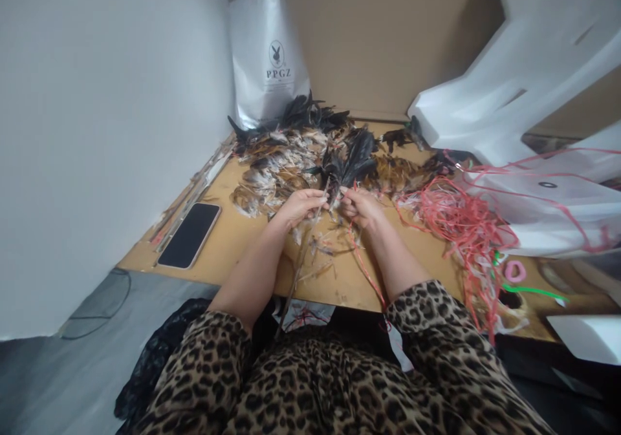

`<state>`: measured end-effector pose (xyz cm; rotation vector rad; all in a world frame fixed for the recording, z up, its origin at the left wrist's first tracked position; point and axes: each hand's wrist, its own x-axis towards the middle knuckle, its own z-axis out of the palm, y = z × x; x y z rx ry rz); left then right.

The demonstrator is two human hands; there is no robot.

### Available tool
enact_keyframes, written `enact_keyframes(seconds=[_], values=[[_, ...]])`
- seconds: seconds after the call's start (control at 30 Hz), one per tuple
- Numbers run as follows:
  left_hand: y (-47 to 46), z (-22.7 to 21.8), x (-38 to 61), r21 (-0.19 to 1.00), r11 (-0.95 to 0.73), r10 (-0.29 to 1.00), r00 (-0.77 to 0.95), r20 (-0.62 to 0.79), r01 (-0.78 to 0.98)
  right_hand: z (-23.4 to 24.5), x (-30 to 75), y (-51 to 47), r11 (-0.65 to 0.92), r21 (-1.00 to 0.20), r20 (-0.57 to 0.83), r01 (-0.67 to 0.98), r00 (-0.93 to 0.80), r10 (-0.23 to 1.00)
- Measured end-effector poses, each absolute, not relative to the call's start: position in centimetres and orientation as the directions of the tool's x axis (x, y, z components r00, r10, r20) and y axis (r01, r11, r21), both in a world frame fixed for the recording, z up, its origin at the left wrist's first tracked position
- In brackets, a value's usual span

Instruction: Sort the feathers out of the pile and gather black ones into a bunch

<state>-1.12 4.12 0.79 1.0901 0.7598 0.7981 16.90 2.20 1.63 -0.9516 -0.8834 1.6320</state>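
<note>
My left hand (305, 207) is closed in a pinch on a thin stick (297, 267), which slants down toward my lap. Close beside it, my right hand (361, 207) is also closed, with a red string (361, 257) running through it and hanging over the table's front edge. Black feathers (358, 157) fan out just beyond my fingertips; whether either hand touches their bases is hard to tell. Behind my left hand spreads a heap of brown and white feathers (286, 157). Small feather scraps (323, 246) lie between my forearms.
A phone (190, 234) lies at the table's left. A white bag (269, 53) stands at the back. To the right are brown feathers (395, 173), a tangle of red strings (460, 218), a pink ring (515, 271) and large white sheets (543, 66) overhanging the wooden table (339, 286).
</note>
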Motion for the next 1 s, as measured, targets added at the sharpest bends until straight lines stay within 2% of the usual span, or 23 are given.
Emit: enact_keyframes(seconds=[0.37,0.83,1.0], values=[[3.7,0.5,-0.4,0.985,0.144,0.835,0.545,-0.066,-0.1,0.6,16.1,2.8,-0.207,-0.876,-0.167,-0.435,-0.128,0.978],[3.0,0.5,-0.5,0.97,0.236,0.713,0.688,-0.134,-0.056,1.2,16.6,2.5,-0.186,-0.811,-0.164,-0.554,-0.089,0.982],[2.7,0.4,-0.2,0.961,0.266,0.672,0.73,-0.128,-0.077,1.2,17.2,2.7,-0.202,-0.808,-0.134,-0.554,-0.16,0.978]])
